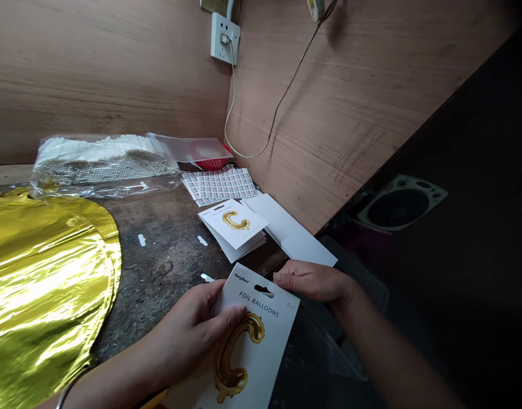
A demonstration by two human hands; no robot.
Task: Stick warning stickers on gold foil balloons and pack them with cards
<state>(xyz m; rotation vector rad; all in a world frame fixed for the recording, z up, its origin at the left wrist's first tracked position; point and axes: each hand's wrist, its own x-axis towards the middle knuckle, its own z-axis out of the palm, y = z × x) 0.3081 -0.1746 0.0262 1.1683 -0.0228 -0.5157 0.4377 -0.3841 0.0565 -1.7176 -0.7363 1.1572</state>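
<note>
I hold a white card [261, 335] printed "FOIL BALLOONS" with a gold letter C on it, low in the middle of the view. My left hand [192, 329] grips its left side, thumb lying across the front over the gold letter. My right hand [316, 282] pinches the card's top right corner, fingers curled. A clear plastic sleeve [324, 346] shows under the card on the right. A small stack of the same cards [235, 227] lies on the dark worktop [167, 267] just beyond my hands.
A large gold foil balloon [43, 284] covers the left of the worktop. A clear bag of white items [103, 159], a sticker sheet [220, 186] and plain white cards [290, 230] lie further back. A wall socket [225, 38] with a cable is on the wooden wall.
</note>
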